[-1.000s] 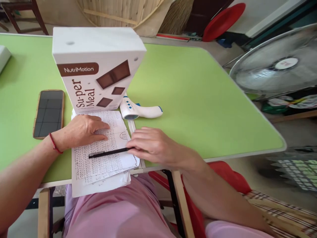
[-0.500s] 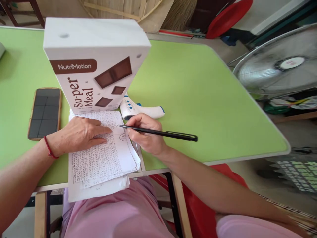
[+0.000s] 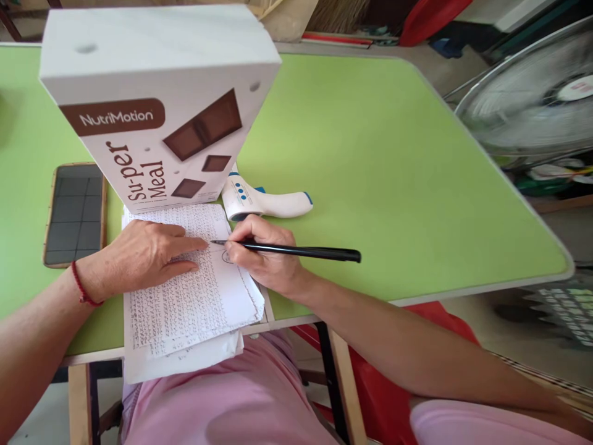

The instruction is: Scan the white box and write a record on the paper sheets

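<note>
Sheets of paper (image 3: 199,303) covered in rows of handwriting lie at the table's near edge, overhanging it a little. My left hand (image 3: 143,253) rests flat on the top sheet, its index finger stretched toward the pen tip. In my right hand (image 3: 266,253) is a black pen (image 3: 306,251), pinched near its point and leaning to the right. The tip is at the writing, just beside my left index finger; whether it touches the paper I cannot tell. A small drawn circle on the sheet is partly covered by my right fingers.
A white NutriMotion box (image 3: 162,117) stands upright behind the papers. Beside it are a phone (image 3: 75,213) on the left and a white-and-blue infrared thermometer (image 3: 264,199) on the right. The green table (image 3: 384,173) stretches rightward, with a fan (image 3: 532,93) beyond its edge.
My right hand and the pen have shifted slightly left, bringing the tip close to my left index fingertip. My left hand stays on the paper. The camera view has moved slightly nearer the box.
</note>
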`<act>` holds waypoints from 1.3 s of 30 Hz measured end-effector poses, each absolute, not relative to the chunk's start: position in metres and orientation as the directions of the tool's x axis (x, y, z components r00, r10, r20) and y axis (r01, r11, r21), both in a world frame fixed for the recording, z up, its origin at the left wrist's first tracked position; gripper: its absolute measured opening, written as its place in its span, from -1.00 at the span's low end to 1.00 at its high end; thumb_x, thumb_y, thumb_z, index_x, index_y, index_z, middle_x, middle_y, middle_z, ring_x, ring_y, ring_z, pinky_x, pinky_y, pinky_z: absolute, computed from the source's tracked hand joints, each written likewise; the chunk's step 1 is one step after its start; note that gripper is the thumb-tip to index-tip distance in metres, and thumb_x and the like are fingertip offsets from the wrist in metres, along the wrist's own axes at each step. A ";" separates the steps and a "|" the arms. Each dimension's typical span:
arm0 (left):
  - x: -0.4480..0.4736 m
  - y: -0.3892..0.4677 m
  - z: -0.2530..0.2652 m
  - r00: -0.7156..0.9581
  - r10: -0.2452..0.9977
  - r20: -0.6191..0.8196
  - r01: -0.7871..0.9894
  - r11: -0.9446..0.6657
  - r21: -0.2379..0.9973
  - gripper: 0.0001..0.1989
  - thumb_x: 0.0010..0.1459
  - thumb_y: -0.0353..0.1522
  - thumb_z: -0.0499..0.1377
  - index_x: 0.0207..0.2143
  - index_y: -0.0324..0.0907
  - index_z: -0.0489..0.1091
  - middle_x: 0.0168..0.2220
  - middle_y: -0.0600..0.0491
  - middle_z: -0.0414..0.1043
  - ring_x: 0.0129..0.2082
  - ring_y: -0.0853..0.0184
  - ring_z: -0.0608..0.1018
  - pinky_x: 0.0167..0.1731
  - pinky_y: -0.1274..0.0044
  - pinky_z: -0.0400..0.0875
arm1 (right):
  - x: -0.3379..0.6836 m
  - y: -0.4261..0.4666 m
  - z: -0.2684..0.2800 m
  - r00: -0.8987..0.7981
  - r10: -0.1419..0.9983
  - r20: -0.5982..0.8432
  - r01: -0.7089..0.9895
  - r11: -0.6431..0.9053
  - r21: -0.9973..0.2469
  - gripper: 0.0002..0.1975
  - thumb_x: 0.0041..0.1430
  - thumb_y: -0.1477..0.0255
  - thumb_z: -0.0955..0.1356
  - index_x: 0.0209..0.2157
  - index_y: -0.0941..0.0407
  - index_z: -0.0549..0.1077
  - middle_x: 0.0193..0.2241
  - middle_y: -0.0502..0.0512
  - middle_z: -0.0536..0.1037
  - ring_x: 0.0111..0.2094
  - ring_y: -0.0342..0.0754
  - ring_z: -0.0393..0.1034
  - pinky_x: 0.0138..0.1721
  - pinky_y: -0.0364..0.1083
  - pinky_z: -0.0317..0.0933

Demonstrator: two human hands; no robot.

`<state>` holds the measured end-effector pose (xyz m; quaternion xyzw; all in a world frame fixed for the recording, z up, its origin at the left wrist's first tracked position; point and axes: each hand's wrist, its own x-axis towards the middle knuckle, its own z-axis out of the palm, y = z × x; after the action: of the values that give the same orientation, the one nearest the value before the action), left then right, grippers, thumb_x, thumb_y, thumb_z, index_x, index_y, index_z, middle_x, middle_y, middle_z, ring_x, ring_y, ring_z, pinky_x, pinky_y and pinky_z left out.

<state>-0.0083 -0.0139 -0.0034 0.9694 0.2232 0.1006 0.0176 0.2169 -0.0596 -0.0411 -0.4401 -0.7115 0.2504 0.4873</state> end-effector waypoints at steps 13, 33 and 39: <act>-0.007 -0.015 -0.002 0.879 0.439 0.187 0.434 -0.898 0.070 -0.71 0.26 -0.25 0.19 0.02 -0.04 0.45 -0.32 0.06 0.53 -0.48 0.36 0.50 -0.57 0.55 0.14 | 0.218 -0.060 -0.039 -0.186 0.839 0.512 0.401 0.540 -0.740 -0.84 0.11 0.45 0.33 -0.54 0.08 0.33 -0.61 -0.08 0.39 -0.58 -0.20 0.24 -0.53 -0.16 0.14; -0.008 -0.015 -0.002 0.878 0.439 0.191 0.435 -0.898 0.063 -0.70 0.24 -0.26 0.22 0.02 -0.05 0.45 -0.32 0.08 0.53 -0.45 0.34 0.53 -0.56 0.56 0.14 | 0.218 -0.058 -0.044 -0.169 0.780 0.603 0.432 0.609 -0.666 -0.85 0.07 0.55 0.31 -0.53 0.10 0.28 -0.63 -0.11 0.37 -0.62 -0.25 0.22 -0.59 -0.21 0.11; -0.008 -0.016 -0.002 0.880 0.434 0.194 0.432 -0.900 0.056 -0.70 0.24 -0.26 0.23 0.02 -0.05 0.45 -0.33 0.09 0.53 -0.48 0.36 0.51 -0.58 0.56 0.11 | 0.217 -0.058 -0.043 -0.184 0.777 0.602 0.428 0.615 -0.662 -0.84 0.08 0.55 0.32 -0.53 0.10 0.29 -0.63 -0.11 0.37 -0.61 -0.24 0.23 -0.58 -0.21 0.13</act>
<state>-0.0082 -0.0157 -0.0025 0.9694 0.2235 0.1011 0.0057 0.2175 -0.0582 -0.0427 -0.4022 -0.7492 0.1758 0.4960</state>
